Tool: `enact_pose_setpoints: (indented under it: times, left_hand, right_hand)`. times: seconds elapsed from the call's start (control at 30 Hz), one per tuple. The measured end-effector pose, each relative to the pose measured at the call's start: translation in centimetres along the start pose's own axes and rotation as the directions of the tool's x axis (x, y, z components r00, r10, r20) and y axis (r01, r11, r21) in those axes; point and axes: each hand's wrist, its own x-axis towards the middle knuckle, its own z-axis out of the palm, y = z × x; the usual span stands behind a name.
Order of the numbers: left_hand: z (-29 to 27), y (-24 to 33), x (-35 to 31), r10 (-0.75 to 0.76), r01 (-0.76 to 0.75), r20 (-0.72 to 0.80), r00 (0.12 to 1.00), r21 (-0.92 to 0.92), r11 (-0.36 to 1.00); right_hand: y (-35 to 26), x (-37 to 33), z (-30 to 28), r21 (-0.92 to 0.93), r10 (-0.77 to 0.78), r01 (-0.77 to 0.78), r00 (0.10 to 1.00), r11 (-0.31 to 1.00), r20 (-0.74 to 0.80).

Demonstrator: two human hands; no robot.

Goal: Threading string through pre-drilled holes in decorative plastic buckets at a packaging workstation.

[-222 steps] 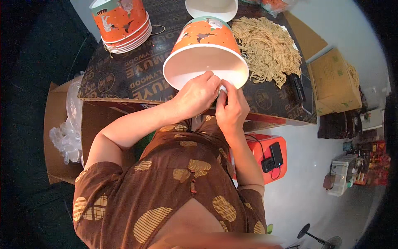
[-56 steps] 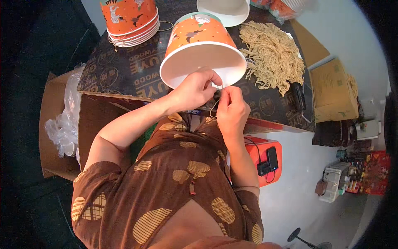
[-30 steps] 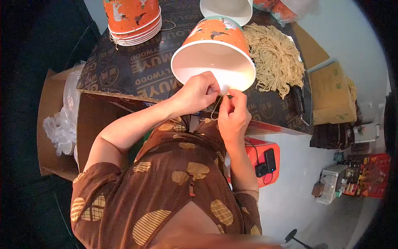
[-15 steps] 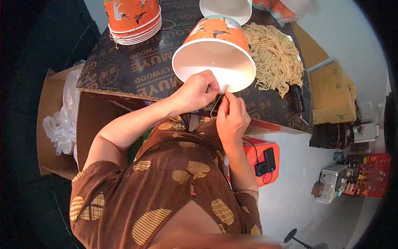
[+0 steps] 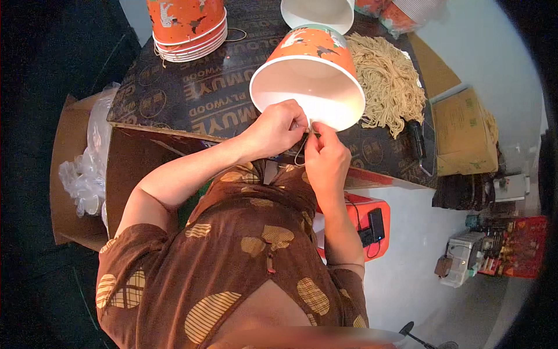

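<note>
An orange paper bucket [image 5: 321,43] with a white inside lies on its side, its mouth tilted toward me. My left hand [image 5: 283,125] pinches a thin tan cord [image 5: 300,156] at the bucket's near rim. Close beside it, my right hand [image 5: 326,150] has its thumb and fingers pressed together on the same cord at the rim. A loop of the cord hangs below the fingertips. The exact spot where the cord meets the rim is hidden by my fingers.
Upside-down stacked orange buckets [image 5: 189,26] stand at the far left of the dark plywood table [image 5: 157,99]. A heap of tan cords [image 5: 389,81] lies right of the bucket, beside a black-handled tool [image 5: 417,139]. Behind is another white bucket [image 5: 319,13]. A cardboard box [image 5: 465,134] stands at right.
The bucket has shifted slightly to the right and turned a little. My right fingertips have moved slightly left, nearer my left hand; both still pinch the cord.
</note>
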Motion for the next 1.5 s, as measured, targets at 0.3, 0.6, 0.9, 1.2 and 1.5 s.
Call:
enact_pose_setpoints:
  times: [0.3,0.6,0.9,1.2,1.5]
  left_hand:
    - [0.2,-0.3,0.0,0.019,-0.019,-0.012,1.000,0.004,1.000]
    - [0.2,-0.1,-0.2,-0.028,0.027,-0.010,1.000,-0.016,1.000]
    - [0.4,0.5,-0.1,-0.067,0.065,-0.040,0.997,-0.041,0.997]
    - [0.4,0.6,-0.2,-0.084,0.081,-0.034,0.996,-0.099,0.992]
    - [-0.2,0.7,-0.9,-0.123,0.121,0.004,0.992,-0.183,0.976]
  right_hand:
    - [-0.1,0.2,0.7,-0.105,0.018,-0.014,0.999,0.994,0.037]
    - [-0.8,0.1,0.7,-0.187,0.040,-0.034,0.999,0.982,0.026]
    - [0.1,0.6,0.4,-0.100,-0.049,0.054,0.998,0.994,0.044]
    - [0.6,1.7,-0.4,0.112,0.022,-0.043,0.983,0.993,0.182]
    - [0.5,2.5,-1.0,0.173,0.100,-0.156,0.951,0.973,0.293]
